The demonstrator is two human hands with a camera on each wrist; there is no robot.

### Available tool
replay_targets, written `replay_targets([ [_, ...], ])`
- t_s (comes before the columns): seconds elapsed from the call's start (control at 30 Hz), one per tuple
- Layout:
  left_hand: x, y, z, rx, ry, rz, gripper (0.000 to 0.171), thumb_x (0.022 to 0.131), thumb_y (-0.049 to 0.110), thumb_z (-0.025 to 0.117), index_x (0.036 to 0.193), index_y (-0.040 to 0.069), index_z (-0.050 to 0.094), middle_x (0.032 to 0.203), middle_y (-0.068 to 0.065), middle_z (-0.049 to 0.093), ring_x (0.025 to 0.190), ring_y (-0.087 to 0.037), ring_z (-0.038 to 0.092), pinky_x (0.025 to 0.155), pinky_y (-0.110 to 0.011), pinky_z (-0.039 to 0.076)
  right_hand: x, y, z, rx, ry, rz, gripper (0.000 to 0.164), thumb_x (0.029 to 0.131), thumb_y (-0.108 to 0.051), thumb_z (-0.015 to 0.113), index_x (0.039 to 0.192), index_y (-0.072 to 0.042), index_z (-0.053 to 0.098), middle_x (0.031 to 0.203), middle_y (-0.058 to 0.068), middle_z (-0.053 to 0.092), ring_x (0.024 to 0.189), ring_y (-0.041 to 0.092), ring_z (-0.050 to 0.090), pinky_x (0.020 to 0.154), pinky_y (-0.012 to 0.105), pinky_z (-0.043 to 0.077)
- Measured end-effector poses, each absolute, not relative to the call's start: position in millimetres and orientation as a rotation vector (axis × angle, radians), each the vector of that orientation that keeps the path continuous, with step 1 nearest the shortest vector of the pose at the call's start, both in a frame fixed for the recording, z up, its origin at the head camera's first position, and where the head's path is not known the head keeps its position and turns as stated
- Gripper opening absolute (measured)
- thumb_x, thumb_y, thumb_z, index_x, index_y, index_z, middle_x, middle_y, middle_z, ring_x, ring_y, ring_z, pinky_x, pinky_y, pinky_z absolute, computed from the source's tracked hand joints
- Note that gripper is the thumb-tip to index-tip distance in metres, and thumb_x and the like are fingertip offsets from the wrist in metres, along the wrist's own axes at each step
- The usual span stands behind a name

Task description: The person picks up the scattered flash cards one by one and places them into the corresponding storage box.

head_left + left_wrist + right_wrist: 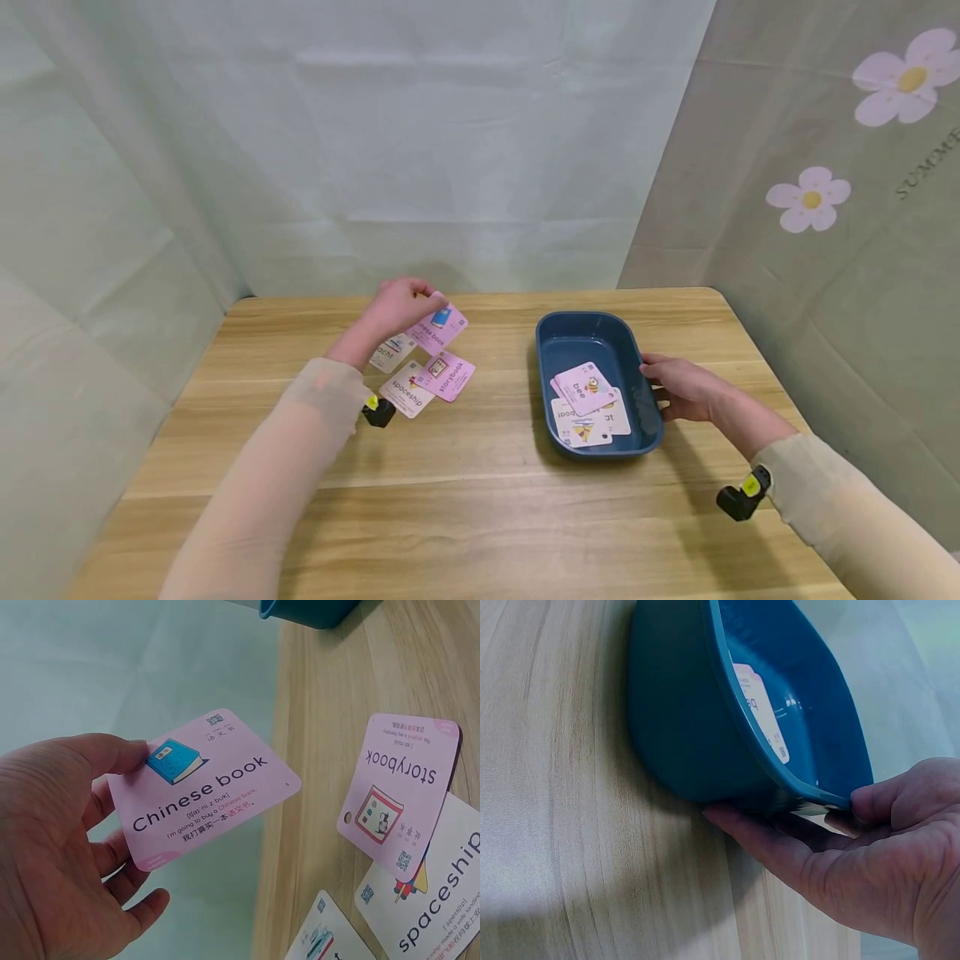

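My left hand (397,307) pinches a pink "Chinese book" card (202,791) between thumb and fingers, lifted above the other cards. Below it on the table lie a pink "storybook" card (452,379), a white "spaceship" card (405,396) and a partly covered card ending in "acht" (388,354); the storybook card overlaps the spaceship one. On the right, my right hand (678,387) grips the side of a dark blue tray (592,343), thumb at the rim and fingers against the outer wall. Inside it, a pink "bee" card (581,390) lies over white cards, one reading "boat" (572,421).
The wooden table (465,517) ends at a pale cloth backdrop (465,167) behind. A grey cloth with printed flowers (810,200) hangs along the right side. Each wrist carries a small black camera.
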State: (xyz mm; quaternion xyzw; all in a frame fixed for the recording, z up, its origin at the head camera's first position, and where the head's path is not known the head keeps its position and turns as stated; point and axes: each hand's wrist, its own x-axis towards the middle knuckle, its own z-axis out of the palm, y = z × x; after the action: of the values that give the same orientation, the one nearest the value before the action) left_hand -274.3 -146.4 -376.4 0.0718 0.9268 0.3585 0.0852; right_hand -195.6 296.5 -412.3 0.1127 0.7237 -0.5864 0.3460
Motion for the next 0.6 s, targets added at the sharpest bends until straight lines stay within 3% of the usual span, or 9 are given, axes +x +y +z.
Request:
replay_targets([
  [0.33,-270.5,-138.2,-369.1,0.228,2.751,1.083,0.037,0.099,0.041,0.064,0.118,0.009,0.070,0.109,-0.012,0.059,0.106,-0.030,0.047,0.080,-0.040,0.046,-196.4,296.6,-411.8,0.297,1.878,-1.521,0.057,0.114,-0.018,0.024,0.164,-0.008,0.000,0.161,0.029,0.016,0.139,0.047,0.028,0.105,0.066,0.040],
  [0.6,-270.4,-130.0,-366.8,0.260,2.746,1.103,0.037,0.098,0.042,0.065,0.116,0.010,0.070,0.105,-0.010,0.061,0.100,-0.027,0.051,0.078,-0.039,0.047,-195.6,296.1,-410.9,0.293,1.885,-1.517,0.056,0.114,-0.018,0.024,0.164,-0.008,0.001,0.160,0.029,0.019,0.139,0.047,0.030,0.104,0.065,0.041],
])
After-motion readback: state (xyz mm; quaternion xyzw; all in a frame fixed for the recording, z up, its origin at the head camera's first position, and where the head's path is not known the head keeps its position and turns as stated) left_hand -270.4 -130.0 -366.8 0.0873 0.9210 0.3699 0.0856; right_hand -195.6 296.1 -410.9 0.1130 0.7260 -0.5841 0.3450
